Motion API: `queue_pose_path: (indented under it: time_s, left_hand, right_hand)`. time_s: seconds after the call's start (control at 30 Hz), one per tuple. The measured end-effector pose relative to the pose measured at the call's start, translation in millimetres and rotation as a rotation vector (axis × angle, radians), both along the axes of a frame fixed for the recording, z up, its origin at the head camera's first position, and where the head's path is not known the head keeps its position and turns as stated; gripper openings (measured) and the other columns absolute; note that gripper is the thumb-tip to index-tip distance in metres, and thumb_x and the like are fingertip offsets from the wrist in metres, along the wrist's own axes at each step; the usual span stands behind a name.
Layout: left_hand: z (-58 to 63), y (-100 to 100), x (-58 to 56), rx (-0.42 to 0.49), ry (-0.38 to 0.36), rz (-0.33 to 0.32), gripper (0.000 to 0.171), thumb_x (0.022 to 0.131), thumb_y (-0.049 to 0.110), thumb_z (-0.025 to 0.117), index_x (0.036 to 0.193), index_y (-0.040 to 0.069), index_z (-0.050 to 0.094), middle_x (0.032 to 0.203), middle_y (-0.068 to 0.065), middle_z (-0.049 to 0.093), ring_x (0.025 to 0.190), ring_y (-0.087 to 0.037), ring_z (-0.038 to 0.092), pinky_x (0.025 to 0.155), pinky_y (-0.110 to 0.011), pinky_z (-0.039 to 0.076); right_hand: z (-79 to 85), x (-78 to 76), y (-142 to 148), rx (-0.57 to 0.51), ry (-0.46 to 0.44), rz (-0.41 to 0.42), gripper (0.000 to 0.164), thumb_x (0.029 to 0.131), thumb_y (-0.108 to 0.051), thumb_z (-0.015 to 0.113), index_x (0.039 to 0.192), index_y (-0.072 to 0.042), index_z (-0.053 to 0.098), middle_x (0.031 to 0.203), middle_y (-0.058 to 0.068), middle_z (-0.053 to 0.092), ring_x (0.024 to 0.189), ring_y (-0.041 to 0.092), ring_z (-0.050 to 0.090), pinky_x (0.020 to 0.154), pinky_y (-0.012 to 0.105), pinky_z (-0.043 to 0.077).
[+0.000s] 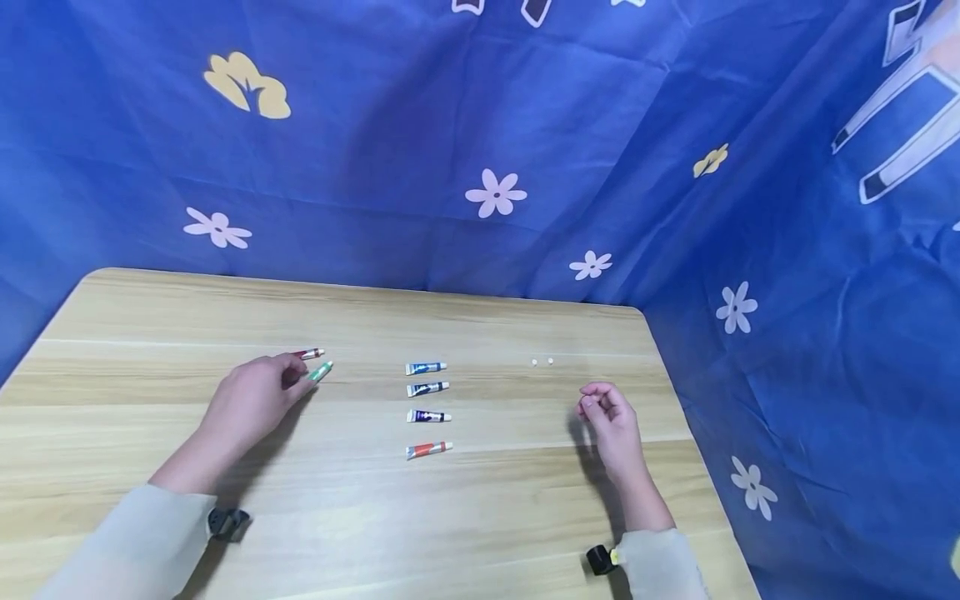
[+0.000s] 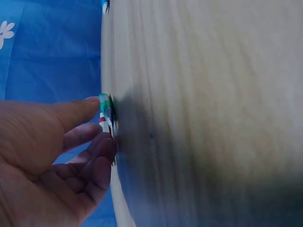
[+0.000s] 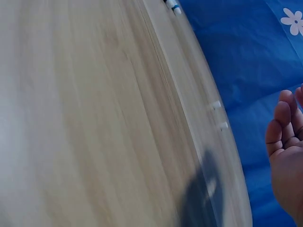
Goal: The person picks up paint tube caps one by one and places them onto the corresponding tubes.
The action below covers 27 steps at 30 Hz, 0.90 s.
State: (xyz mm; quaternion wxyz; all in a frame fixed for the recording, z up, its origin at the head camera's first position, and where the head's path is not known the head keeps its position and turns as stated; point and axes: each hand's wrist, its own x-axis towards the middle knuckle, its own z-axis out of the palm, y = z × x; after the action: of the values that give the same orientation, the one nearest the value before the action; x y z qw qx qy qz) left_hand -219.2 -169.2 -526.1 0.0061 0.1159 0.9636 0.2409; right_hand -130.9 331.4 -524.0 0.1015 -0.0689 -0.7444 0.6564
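Note:
My left hand (image 1: pixel 251 396) pinches a small green paint tube (image 1: pixel 321 372) between thumb and fingers, low over the wooden table. Just beyond it lies a dark red paint tube (image 1: pixel 309 354), partly hidden by the fingers. In the left wrist view the green tube (image 2: pixel 105 105) is at the thumb tip, the curled fingers below it. My right hand (image 1: pixel 615 429) hovers over the table's right side, fingers loosely bent, with nothing visible in them. Nearest to it are two tiny white pieces (image 1: pixel 534 362), which also show in the right wrist view.
Mid-table, a column of paint tubes lies between the hands: a blue one (image 1: pixel 426 367), a dark blue one (image 1: pixel 428 388), a dark violet one (image 1: pixel 429 417) and an orange-red one (image 1: pixel 430 450). Blue flowered cloth (image 1: pixel 360 167) hangs behind and right of the table (image 1: pixel 360 517).

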Motion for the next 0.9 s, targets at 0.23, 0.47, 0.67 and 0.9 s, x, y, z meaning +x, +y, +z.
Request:
queue_pose_path:
  time_s: [0.23, 0.47, 0.67, 0.9]
  left_hand:
    - [-4.6, -4, 1.4, -0.026, -0.002, -0.006, 0.017, 0.093, 0.018, 0.085, 0.098, 0.004, 0.076, 0.089, -0.018, 0.07, 0.084, -0.034, 0.064, 0.072, -0.056, 0.052]
    - [-2.9, -5, 10.3, 0.023, -0.03, 0.015, 0.014, 0.098, 0.02, 0.08, 0.098, 0.01, 0.071, 0.076, -0.005, 0.066, 0.066, -0.021, 0.051, 0.06, -0.035, 0.038]
    - [3.2, -11, 34.3, 0.085, -0.069, 0.069, 0.014, 0.1, 0.026, 0.079, 0.099, 0.013, 0.074, 0.085, -0.004, 0.077, 0.076, -0.024, 0.068, 0.067, -0.042, 0.05]
    - [6.0, -19, 69.3, 0.1, -0.054, 0.105, 0.012, 0.099, 0.029, 0.081, 0.099, 0.019, 0.075, 0.081, 0.008, 0.074, 0.071, -0.004, 0.059, 0.064, -0.029, 0.044]
  right_hand:
    - [-3.5, -8.2, 8, 0.029, -0.013, 0.009, 0.019, 0.104, 0.009, 0.055, 0.122, 0.017, 0.057, 0.089, -0.002, 0.066, 0.086, 0.014, 0.069, 0.082, 0.024, 0.06]
    - [-12.4, -14.6, 13, 0.057, -0.036, 0.012, 0.018, 0.105, 0.009, 0.055, 0.121, 0.016, 0.057, 0.088, -0.006, 0.064, 0.087, 0.015, 0.069, 0.081, 0.023, 0.06]
    - [-18.7, -29.3, 14, 0.129, -0.071, 0.029, 0.016, 0.105, 0.008, 0.056, 0.12, 0.013, 0.06, 0.09, -0.003, 0.063, 0.087, 0.015, 0.068, 0.081, 0.021, 0.059]
    - [-24.7, -48.7, 19, 0.189, -0.094, 0.047, 0.016, 0.105, 0.006, 0.058, 0.119, 0.013, 0.06, 0.094, 0.0, 0.065, 0.087, 0.008, 0.065, 0.08, 0.018, 0.057]
